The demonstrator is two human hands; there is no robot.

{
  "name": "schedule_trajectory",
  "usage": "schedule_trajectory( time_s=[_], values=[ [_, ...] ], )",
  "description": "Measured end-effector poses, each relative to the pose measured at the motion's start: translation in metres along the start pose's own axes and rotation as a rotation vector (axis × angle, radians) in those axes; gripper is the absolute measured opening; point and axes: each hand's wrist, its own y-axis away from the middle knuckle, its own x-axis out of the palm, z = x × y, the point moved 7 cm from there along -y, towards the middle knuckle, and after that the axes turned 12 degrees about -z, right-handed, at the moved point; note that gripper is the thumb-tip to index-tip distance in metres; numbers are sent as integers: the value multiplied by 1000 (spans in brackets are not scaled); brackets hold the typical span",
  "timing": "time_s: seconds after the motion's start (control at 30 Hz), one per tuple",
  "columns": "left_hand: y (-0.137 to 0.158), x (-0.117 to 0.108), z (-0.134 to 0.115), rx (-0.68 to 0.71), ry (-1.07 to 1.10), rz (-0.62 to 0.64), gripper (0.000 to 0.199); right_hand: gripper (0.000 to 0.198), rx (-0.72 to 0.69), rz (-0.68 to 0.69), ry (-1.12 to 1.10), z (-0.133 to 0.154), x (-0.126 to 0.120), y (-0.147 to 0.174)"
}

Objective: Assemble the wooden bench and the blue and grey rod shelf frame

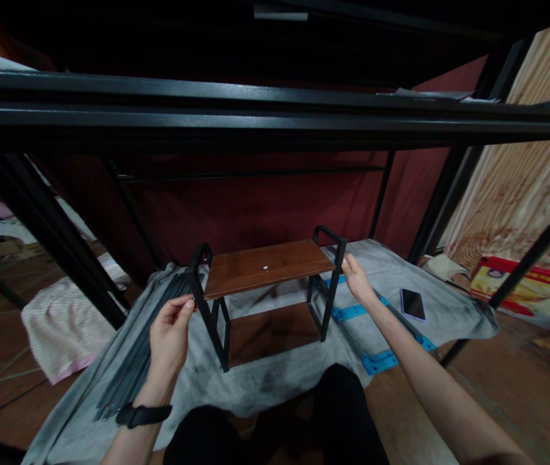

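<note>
Now both hands steady a small shelf [267, 268] standing on the grey cloth [275, 378]: left hand [172, 332] pinches its left frame, right hand [356, 279] fingers close on the right frame, keeping it upright.

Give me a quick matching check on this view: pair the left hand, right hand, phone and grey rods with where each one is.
Things:
1. left hand
2. right hand
3. phone
4. grey rods

Places:
A. flat on the grey cloth, right of the shelf
B. at the shelf's left black frame
C. on the cloth, left of the shelf
D. at the shelf's right black frame

Pairs: 1-B, 2-D, 3-A, 4-C
</note>
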Motion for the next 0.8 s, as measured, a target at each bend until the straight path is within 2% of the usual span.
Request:
schedule_trajectory(
  time_s=[0.17, 0.3, 0.43, 0.6, 0.8],
  values=[
    [1, 2, -1, -132, 102, -32, 34, 42, 30, 35, -1, -8, 3, -2],
    [-1, 5, -2, -109, 64, -12, 31, 43, 58, 45, -12, -12, 3, -4],
    [0, 7, -2, -85, 123, -34, 30, 46, 86, 23, -23, -14, -1, -6],
    [2, 12, 1, -137, 152, -1, 31, 47, 118, 8, -26, -15, -3, -4],
    [4, 11, -8, -199, 219, 32, 31, 46, 127, 17, 8, -4, 1, 2]
  ],
)
